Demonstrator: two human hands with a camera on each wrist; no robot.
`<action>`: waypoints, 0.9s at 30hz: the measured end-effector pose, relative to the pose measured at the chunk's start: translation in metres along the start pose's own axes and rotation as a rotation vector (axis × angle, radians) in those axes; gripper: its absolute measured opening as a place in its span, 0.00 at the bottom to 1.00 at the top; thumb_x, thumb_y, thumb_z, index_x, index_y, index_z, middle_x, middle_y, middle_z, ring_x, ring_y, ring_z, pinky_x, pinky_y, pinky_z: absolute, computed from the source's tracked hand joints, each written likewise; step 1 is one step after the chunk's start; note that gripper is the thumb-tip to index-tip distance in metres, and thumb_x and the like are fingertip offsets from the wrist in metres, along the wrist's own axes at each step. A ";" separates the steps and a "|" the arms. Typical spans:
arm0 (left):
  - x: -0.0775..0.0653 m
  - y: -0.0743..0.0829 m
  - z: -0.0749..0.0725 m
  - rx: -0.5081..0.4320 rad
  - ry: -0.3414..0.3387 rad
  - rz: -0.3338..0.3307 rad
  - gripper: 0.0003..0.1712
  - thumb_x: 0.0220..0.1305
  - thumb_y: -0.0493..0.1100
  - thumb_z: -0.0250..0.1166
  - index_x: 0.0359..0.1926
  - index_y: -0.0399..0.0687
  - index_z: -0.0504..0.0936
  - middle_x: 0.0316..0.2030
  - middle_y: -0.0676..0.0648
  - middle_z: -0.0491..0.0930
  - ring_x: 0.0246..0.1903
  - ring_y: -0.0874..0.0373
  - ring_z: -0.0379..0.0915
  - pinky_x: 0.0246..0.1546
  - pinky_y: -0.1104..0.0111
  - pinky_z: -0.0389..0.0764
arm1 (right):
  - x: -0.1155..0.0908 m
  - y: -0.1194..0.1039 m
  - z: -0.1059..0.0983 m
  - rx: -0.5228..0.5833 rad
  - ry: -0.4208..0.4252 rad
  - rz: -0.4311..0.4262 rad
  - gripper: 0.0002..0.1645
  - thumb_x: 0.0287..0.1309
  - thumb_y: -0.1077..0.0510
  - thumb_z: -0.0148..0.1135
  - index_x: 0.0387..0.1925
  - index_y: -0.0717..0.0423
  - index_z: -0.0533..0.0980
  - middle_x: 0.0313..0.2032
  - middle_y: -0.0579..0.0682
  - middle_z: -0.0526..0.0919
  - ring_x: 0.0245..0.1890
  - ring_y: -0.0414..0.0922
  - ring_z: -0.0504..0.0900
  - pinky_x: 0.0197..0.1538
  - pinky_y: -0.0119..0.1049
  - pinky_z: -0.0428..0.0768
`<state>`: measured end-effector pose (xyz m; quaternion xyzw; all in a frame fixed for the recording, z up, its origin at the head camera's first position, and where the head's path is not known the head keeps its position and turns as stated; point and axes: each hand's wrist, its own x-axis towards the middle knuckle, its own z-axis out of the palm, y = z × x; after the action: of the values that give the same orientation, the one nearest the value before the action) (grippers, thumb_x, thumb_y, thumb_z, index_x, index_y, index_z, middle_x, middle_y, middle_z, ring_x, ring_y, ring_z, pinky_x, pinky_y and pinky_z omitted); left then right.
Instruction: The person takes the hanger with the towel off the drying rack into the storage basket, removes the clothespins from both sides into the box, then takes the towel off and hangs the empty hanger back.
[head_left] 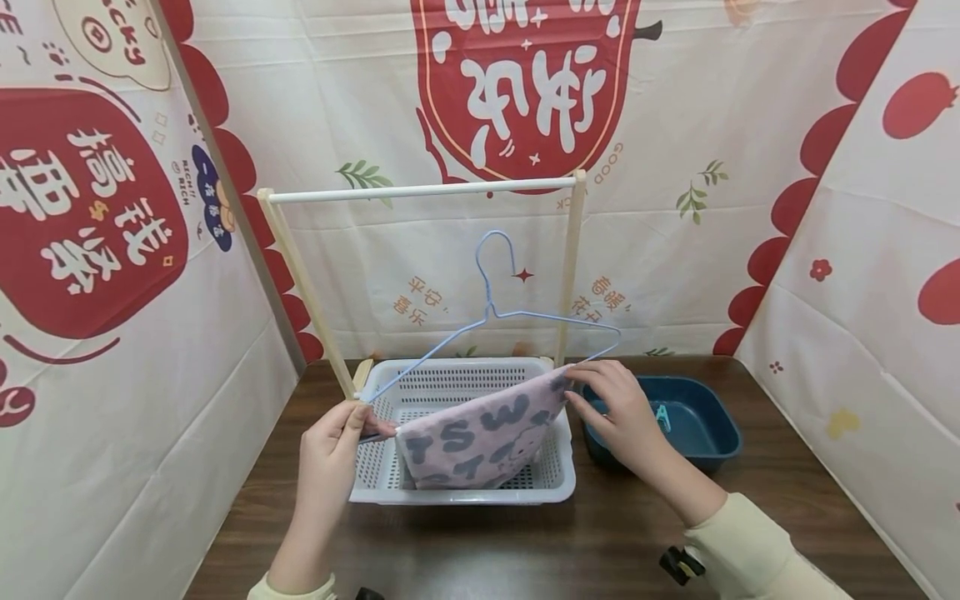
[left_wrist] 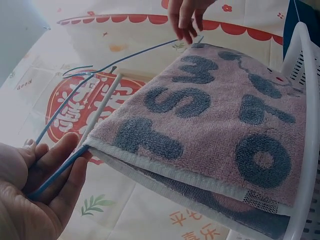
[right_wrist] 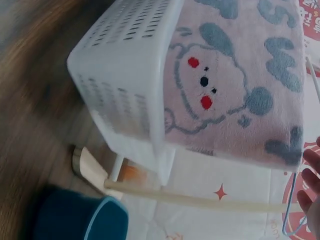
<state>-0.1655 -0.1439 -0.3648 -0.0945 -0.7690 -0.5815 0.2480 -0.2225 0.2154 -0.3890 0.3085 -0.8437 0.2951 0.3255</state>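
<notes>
A pink towel with grey letters and a cartoon face hangs folded over the lower bar of a blue wire clothes hanger. Its lower part hangs into a white perforated basket. My left hand grips the hanger's left corner; in the left wrist view the lower bar crosses the fingers of that hand. At the towel's upper right corner is my right hand, fingertips right at the fabric edge. The right wrist view shows those fingers spread beside the hanger wire.
Behind the basket stands a wooden rack with a white crossbar. To the right, a dark teal basin holds a light blue clip. Printed cloth walls surround the brown wooden table.
</notes>
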 end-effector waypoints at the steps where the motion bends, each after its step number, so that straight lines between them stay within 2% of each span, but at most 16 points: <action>1: 0.000 0.000 0.000 -0.004 -0.004 0.004 0.13 0.72 0.37 0.56 0.29 0.39 0.80 0.25 0.47 0.85 0.31 0.57 0.83 0.41 0.76 0.79 | 0.002 -0.001 0.002 -0.001 -0.004 -0.019 0.19 0.53 0.64 0.70 0.49 0.58 0.80 0.48 0.50 0.81 0.51 0.49 0.74 0.54 0.50 0.69; 7: 0.000 0.003 0.001 -0.014 -0.016 0.027 0.14 0.72 0.38 0.57 0.28 0.39 0.80 0.25 0.49 0.84 0.29 0.58 0.83 0.40 0.74 0.80 | 0.014 -0.010 0.014 0.015 -0.042 -0.108 0.20 0.52 0.60 0.71 0.49 0.56 0.81 0.50 0.52 0.82 0.54 0.51 0.75 0.60 0.56 0.66; 9: 0.000 0.004 0.001 -0.013 -0.018 0.031 0.14 0.72 0.38 0.57 0.28 0.40 0.80 0.25 0.49 0.84 0.29 0.58 0.82 0.40 0.74 0.80 | 0.017 -0.014 0.018 0.026 -0.042 -0.130 0.20 0.51 0.60 0.72 0.48 0.56 0.81 0.48 0.50 0.84 0.53 0.51 0.77 0.60 0.57 0.66; 14: 0.000 0.005 -0.001 -0.025 -0.026 0.082 0.13 0.71 0.35 0.56 0.28 0.40 0.81 0.25 0.46 0.85 0.29 0.61 0.82 0.38 0.75 0.80 | 0.023 -0.017 0.025 0.087 -0.024 -0.147 0.15 0.48 0.65 0.74 0.40 0.57 0.83 0.39 0.45 0.86 0.43 0.46 0.80 0.52 0.49 0.72; 19: 0.002 0.005 -0.005 -0.017 -0.024 0.136 0.13 0.71 0.33 0.56 0.27 0.41 0.81 0.25 0.48 0.85 0.29 0.59 0.83 0.37 0.75 0.80 | 0.026 -0.017 0.027 0.130 -0.064 -0.149 0.10 0.50 0.66 0.72 0.37 0.54 0.85 0.37 0.41 0.85 0.39 0.41 0.79 0.44 0.40 0.70; 23: 0.004 0.005 -0.009 0.022 -0.023 0.133 0.12 0.70 0.33 0.58 0.28 0.40 0.81 0.24 0.51 0.84 0.31 0.60 0.82 0.38 0.76 0.79 | 0.029 -0.018 0.028 0.129 -0.075 -0.170 0.09 0.52 0.65 0.71 0.36 0.51 0.85 0.36 0.39 0.84 0.37 0.40 0.77 0.40 0.37 0.67; 27: 0.004 0.003 -0.011 0.074 -0.018 0.095 0.11 0.70 0.37 0.60 0.29 0.42 0.83 0.26 0.53 0.84 0.33 0.62 0.81 0.39 0.77 0.78 | 0.030 -0.020 0.029 0.108 -0.059 -0.175 0.08 0.52 0.64 0.72 0.34 0.50 0.83 0.35 0.38 0.84 0.34 0.39 0.75 0.38 0.35 0.65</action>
<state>-0.1648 -0.1542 -0.3578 -0.1271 -0.7867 -0.5395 0.2718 -0.2366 0.1726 -0.3794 0.4066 -0.8055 0.3016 0.3080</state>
